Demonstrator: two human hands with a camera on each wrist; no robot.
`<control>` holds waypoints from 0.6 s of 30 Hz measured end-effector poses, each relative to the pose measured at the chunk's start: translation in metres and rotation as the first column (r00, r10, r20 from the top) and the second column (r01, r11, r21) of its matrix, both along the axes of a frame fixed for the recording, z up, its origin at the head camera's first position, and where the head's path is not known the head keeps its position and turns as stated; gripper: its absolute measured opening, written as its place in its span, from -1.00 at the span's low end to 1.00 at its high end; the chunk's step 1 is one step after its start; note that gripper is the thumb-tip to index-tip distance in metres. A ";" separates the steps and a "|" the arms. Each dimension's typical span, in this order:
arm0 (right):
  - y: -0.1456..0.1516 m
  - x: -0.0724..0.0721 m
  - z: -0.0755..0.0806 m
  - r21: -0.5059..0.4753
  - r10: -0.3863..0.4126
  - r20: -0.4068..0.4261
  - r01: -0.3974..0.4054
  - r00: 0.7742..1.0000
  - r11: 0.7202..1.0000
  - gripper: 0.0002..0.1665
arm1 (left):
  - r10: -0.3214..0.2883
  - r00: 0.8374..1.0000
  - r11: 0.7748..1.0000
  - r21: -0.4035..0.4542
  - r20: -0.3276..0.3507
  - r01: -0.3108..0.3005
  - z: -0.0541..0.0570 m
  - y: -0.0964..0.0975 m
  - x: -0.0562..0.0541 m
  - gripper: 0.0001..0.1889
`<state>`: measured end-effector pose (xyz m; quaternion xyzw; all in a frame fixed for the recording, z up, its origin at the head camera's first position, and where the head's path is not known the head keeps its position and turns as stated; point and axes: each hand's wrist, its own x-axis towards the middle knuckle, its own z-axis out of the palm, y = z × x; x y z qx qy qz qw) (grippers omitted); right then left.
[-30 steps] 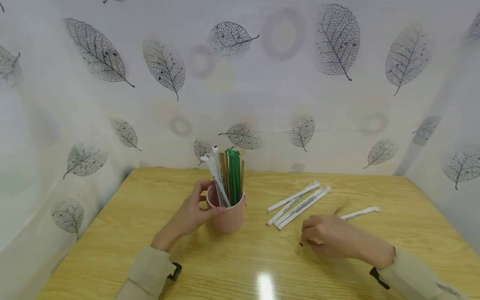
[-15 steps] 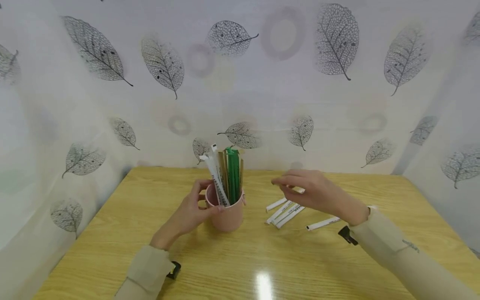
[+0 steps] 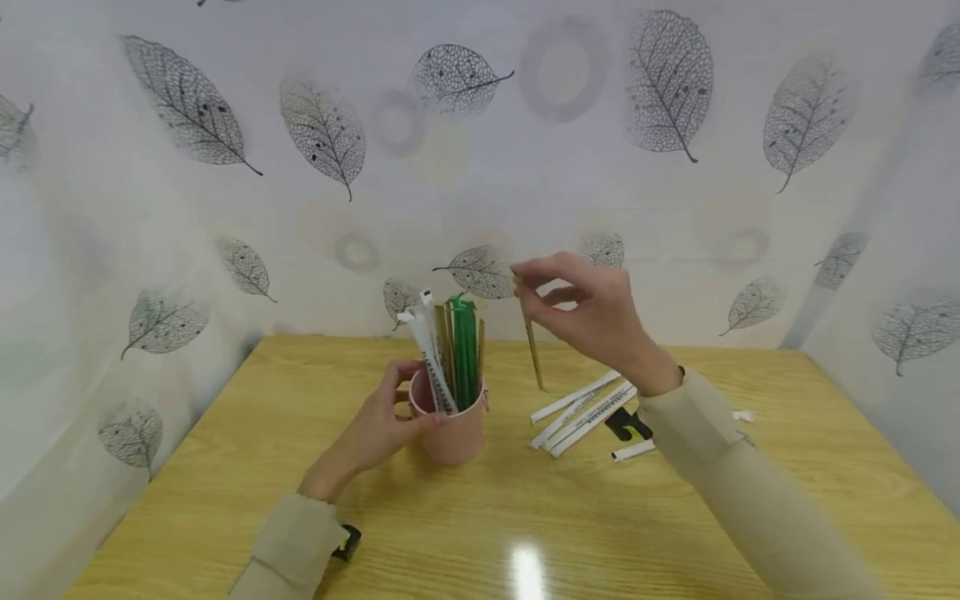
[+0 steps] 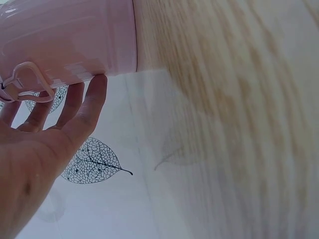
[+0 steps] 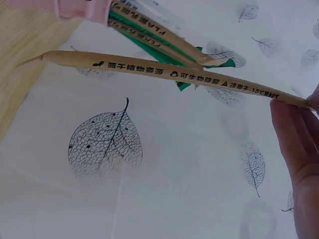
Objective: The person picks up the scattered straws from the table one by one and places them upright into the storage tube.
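Head view: the left hand (image 3: 378,421) grips the pink cup (image 3: 459,437), thumb at the near side and fingers around its left, while the cup stands upright on the table (image 3: 420,525). Inside it are white straws (image 3: 431,350), brown straws (image 3: 441,325) and green straws (image 3: 466,346). The right hand (image 3: 588,300) pinches a single brown straw (image 3: 532,346) by its upper end, letting it hang to the right of the cup, outside it. Three loose white straws (image 3: 596,421) lie grouped on the table, and another white straw (image 3: 633,451) is partly hidden by the right sleeve (image 3: 697,425). Filling the cup seems well advanced, with the held straw and the loose ones left.

Left wrist view: fingertips press the cup's wall below the wire handle (image 4: 32,79); the thumb is out of sight.

Right wrist view: the held straw's printed wrapper (image 5: 134,68) looks sealed, its free end away from the cup's mouth.
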<state>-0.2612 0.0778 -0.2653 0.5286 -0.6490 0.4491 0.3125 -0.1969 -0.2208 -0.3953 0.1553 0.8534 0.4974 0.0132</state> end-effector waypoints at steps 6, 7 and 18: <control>-0.018 0.001 0.011 -0.183 0.056 0.049 -0.046 0.997 0.982 -0.69 | -0.003 1.000 1.000 0.001 -0.005 0.003 0.000 0.000 0.000 -0.25; -0.020 0.001 0.012 -0.207 0.073 0.058 -0.059 0.996 0.977 -0.68 | -0.003 1.000 1.000 0.003 -0.004 0.003 0.000 0.000 0.000 -0.25; -0.041 0.000 0.001 -0.236 0.114 0.070 -0.095 0.991 0.967 -0.69 | -0.002 1.000 1.000 0.004 -0.005 0.002 -0.002 0.000 -0.001 -0.25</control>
